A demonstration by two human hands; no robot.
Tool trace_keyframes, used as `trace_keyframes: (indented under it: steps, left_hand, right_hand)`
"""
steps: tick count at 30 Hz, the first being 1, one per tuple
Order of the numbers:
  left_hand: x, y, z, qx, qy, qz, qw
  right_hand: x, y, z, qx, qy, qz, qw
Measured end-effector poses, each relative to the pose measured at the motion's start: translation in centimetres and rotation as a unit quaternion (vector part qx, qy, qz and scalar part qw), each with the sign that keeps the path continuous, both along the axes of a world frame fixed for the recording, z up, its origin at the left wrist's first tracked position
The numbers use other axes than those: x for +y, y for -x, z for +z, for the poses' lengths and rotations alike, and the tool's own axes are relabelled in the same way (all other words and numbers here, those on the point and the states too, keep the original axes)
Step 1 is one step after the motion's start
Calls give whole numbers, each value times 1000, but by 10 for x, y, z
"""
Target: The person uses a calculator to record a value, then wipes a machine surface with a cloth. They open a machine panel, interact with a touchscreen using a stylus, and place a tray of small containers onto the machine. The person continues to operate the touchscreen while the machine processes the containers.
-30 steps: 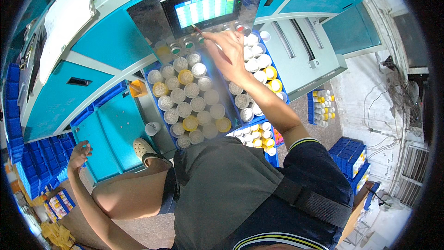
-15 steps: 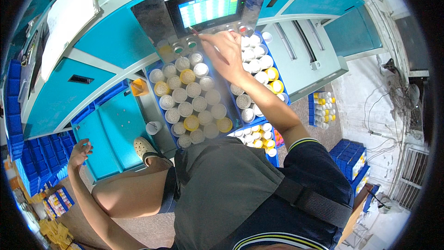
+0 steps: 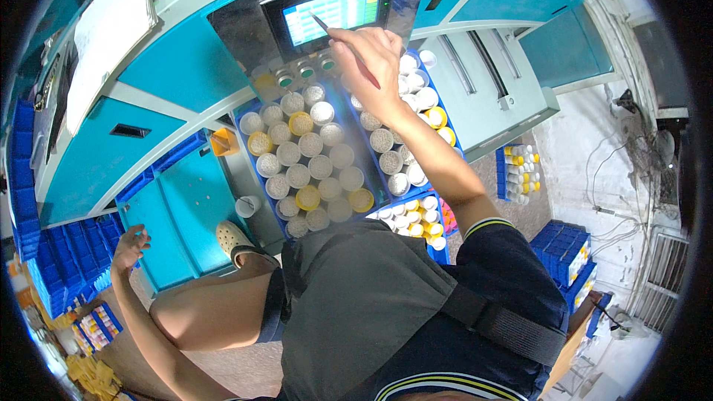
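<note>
My right hand [image 3: 373, 67] is closed on a thin dark pen-like stylus [image 3: 320, 23]. The stylus points at a lit touchscreen [image 3: 334, 15] set in the shiny machine panel; whether the tip touches the glass I cannot tell. Round buttons [image 3: 306, 72] sit in a row below the screen, partly hidden by the hand. My left hand [image 3: 131, 246] hangs off to the left with fingers loosely curled and apart, nothing visible in it. Below the panel, a blue crate [image 3: 249, 147] holds several white and yellow cups [image 3: 299, 123] filled with small pale pieces.
A second blue crate of cups [image 3: 385, 140] lies under my right forearm. A teal tray [image 3: 189, 208] is at the left, beside a loose white cup [image 3: 247, 206]. Blue crates [image 3: 70, 260] are stacked at far left, more crates [image 3: 561, 252] at right. Closed teal cabinet doors [image 3: 178, 48] line the machine.
My right hand has moved up and slightly right, carrying the stylus from the screen's lower edge to over the display. The screen's layout looks different. My left hand has barely moved.
</note>
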State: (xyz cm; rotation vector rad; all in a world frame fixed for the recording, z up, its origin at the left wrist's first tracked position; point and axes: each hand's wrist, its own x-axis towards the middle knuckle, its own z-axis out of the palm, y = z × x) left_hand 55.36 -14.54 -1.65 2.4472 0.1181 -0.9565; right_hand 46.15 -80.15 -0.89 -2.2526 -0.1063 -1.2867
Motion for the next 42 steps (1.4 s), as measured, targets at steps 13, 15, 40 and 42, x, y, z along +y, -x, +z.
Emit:
trace_keyframes:
  steps: [13,15,40,42]
  left_hand:
    - [6,1,-3,-5,-18,-9,1000]
    - [5,1,-2,-9,-20,-9,1000]
    - [5,-1,-3,6,-15,-6,1000]
    - [8,-2,-5,3,-14,-10,1000]
  right_hand:
    - [-20,4,-5,-1,-24,-51,998]
    - [-19,7,-9,9,-14,-54,998]
    - [-18,24,-31,59,-8,-56,997]
    - [-18,23,-31,53,-19,-45,997]
